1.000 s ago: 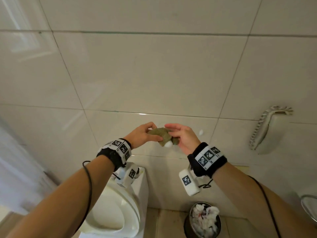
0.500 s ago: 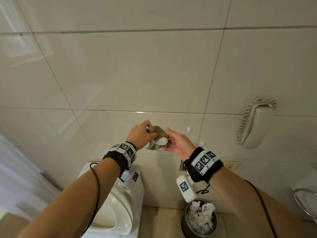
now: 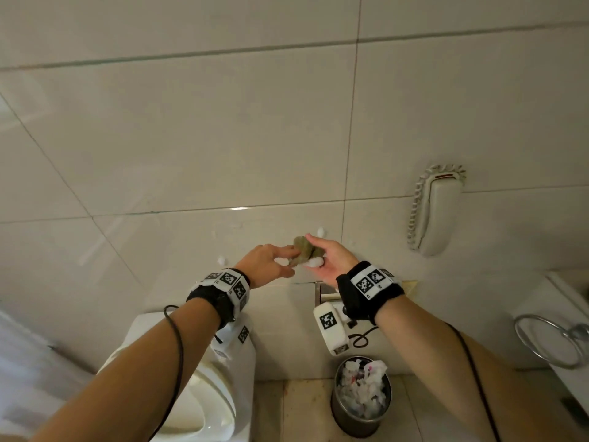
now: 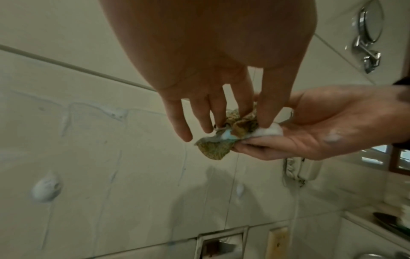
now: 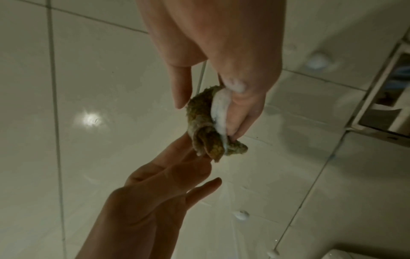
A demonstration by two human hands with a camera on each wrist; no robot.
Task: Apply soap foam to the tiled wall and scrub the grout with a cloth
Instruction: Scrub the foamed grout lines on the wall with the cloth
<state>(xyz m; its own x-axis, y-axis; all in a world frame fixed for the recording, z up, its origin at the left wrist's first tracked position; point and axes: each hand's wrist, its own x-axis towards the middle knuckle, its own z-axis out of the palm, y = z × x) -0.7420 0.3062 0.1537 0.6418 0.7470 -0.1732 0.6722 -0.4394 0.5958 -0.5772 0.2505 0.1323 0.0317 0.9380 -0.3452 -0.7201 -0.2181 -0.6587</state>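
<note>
My right hand (image 3: 330, 261) holds the small crumpled olive-green cloth (image 3: 303, 250) w/ a blob of white soap foam (image 4: 269, 131) on it, thumb and fingers curled round the wad, just in front of the glossy cream tiled wall (image 3: 223, 138). My left hand (image 3: 267, 263) pinches the cloth's other end w/ fingertips (image 4: 265, 121), remaining fingers fairly straight. Foam dabs (image 4: 45, 190) sit on the tiles near the grout lines (image 3: 349, 154). Below: white toilet (image 3: 204, 397) at the wall's lower left, metal waste bin (image 3: 361, 397) full of tissue beside it. Cream wall phone (image 3: 435, 212) hangs to the right.
</note>
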